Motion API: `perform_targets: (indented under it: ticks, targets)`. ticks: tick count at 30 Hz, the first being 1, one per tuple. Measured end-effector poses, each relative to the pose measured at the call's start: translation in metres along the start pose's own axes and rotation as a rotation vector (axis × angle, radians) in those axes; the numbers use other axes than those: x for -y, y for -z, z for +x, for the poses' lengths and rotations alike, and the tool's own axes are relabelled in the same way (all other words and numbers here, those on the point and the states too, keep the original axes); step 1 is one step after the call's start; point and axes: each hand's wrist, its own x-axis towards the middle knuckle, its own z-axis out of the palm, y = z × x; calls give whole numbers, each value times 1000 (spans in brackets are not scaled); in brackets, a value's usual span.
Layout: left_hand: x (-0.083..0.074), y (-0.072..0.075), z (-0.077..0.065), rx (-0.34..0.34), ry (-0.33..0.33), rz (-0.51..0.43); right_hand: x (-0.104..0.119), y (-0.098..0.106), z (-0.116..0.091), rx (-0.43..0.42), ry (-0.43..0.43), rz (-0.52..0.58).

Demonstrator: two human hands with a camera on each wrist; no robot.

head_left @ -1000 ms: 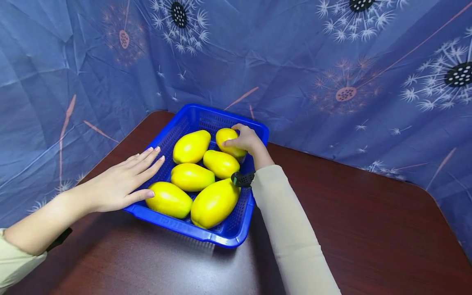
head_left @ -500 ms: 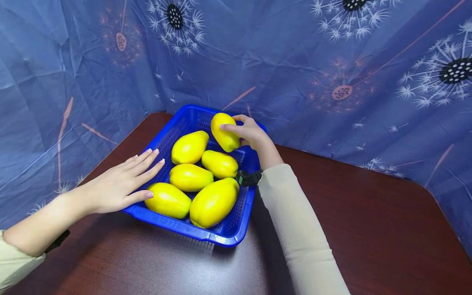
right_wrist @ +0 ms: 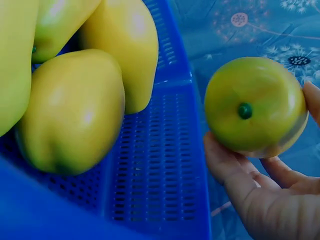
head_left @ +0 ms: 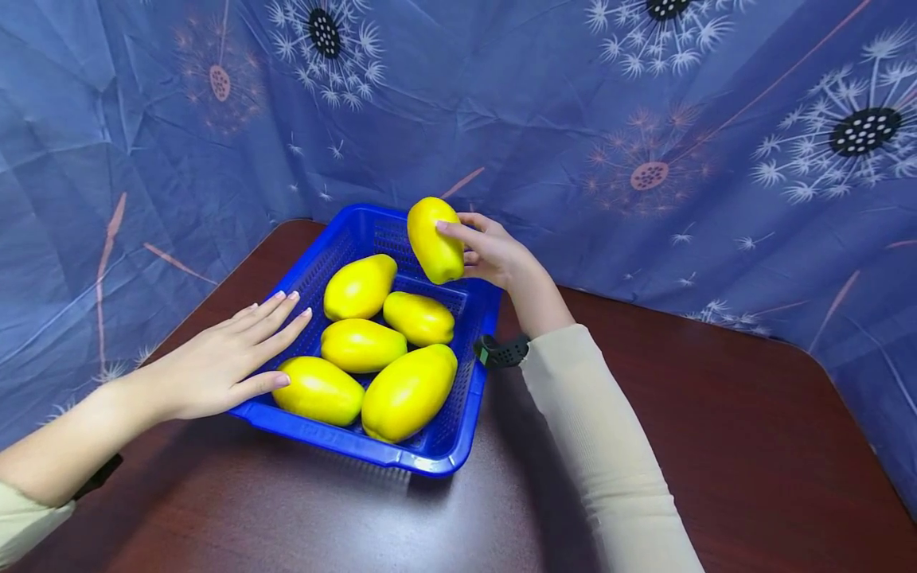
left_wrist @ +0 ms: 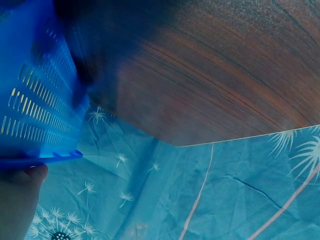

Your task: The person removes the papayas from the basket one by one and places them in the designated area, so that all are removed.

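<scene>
My right hand pinches a yellow papaya between thumb and fingers, holding it above the back right of a blue plastic basket. The right wrist view shows this papaya end-on, its green stem nub facing the camera. Several other yellow papayas lie in the basket, among them a large one at the front right. My left hand lies over the basket's left rim with straight fingers, the thumb by the front-left papaya. In the left wrist view, a bit of that hand shows at the rim.
The basket stands on a dark reddish-brown table, near its back left corner. Blue cloth with a dandelion print hangs behind and to the left. The basket's slotted wall fills the left side of the left wrist view.
My right hand has lifted the papaya up from the basket's back right corner, and the fruit has tilted more upright. The left hand stays on the left rim. The head view has shifted slightly.
</scene>
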Motion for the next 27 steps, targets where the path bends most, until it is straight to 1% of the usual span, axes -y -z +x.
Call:
perform_targets:
  ticks: [5, 9, 14, 17, 24, 27]
  targets:
    - [-1, -1, 0, 0, 1, -10, 1, 5, -10, 2, 29, 72]
    - [0, -1, 0, -7, 0, -21, 3, 13, -19, -17, 35, 109]
    - [1, 0, -2, -16, -3, -20, 2, 25, -29, -38, 23, 122]
    - [1, 1, -4, -15, -1, -12, 0, 32, -35, -35, 19, 127]
    - [-3, 1, -3, 0, 3, -7, -8, 55, -51, -31, 3, 179]
    - [-3, 2, -3, 3, 6, -3, -12, 64, -55, -27, 1, 188]
